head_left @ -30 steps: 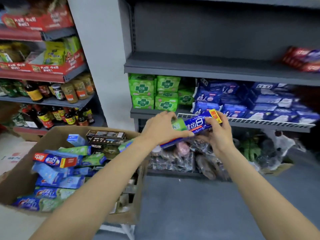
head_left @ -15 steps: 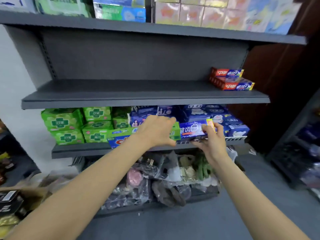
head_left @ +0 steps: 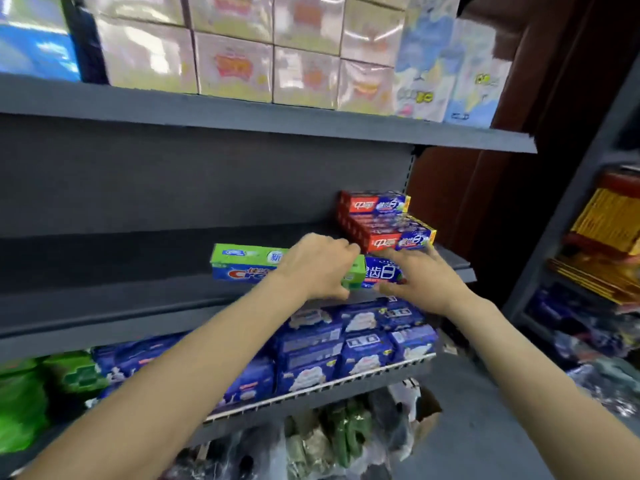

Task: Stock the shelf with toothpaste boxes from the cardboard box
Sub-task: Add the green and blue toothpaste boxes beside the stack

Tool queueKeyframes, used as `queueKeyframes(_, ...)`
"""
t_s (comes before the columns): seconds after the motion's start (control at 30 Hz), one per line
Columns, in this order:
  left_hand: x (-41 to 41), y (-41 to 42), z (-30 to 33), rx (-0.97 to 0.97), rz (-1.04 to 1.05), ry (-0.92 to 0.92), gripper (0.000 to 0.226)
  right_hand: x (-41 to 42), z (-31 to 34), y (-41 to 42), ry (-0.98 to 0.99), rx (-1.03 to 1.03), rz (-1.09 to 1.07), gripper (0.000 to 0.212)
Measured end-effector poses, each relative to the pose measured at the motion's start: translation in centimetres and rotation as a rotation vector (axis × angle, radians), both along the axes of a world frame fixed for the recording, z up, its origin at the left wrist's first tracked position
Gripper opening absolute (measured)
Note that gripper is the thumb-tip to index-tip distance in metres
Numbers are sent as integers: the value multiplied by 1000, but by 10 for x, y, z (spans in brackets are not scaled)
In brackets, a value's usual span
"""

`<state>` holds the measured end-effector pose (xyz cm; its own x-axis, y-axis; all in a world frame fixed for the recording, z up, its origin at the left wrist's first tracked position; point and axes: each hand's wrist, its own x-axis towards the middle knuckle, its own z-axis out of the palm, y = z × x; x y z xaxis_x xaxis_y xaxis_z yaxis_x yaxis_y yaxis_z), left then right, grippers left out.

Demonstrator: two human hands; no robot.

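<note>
My left hand (head_left: 317, 266) grips a green-and-blue toothpaste box (head_left: 242, 265), holding it level just above the grey middle shelf (head_left: 138, 306). My right hand (head_left: 420, 280) holds a blue toothpaste box (head_left: 381, 271) right beside it, close to the shelf's right end. Behind both hands, red-and-blue toothpaste boxes (head_left: 384, 221) lie stacked at the right end of that shelf. The cardboard box is out of view.
Pale wrapped packs (head_left: 242, 60) fill the top shelf. Blue packs (head_left: 346, 344) and green packs (head_left: 41, 386) sit on the shelf below. Bagged goods (head_left: 329, 441) lie at floor level. Another rack (head_left: 602, 237) stands to the right.
Both hands rose with the toothpaste boxes from the lower shelf's height to the middle shelf. My view tilted up and closer; the cardboard box dropped out of sight.
</note>
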<state>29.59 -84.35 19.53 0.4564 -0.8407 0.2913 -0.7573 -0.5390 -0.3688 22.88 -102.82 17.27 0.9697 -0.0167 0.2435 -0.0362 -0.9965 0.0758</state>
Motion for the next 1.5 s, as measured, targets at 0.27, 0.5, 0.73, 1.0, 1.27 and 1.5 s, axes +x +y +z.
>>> queueKeyframes(0.27, 52, -89, -7, -29, 90, 13, 56, 71, -13, -106, 85, 388, 122, 61)
queueKeyframes(0.5, 79, -141, -5, -81, 323, 107, 53, 107, -22, -196, 29, 222, 44, 61)
queueKeyframes(0.73, 90, -165, -10, -286, 549, 429, 47, 123, -29, -215, 16, 276, 138, 55)
queueKeyframes(1.0, 106, -178, -11, -502, 622, 769, 29, 134, -35, -225, 57, 420, 218, 48)
queueKeyframes(1.27, 111, -181, -14, -535, 626, 842, 33, 139, -35, -224, 73, 444, 229, 48)
queueKeyframes(1.5, 112, -181, -16, -556, 631, 857, 35, 142, -38, -229, 59, 464, 249, 47)
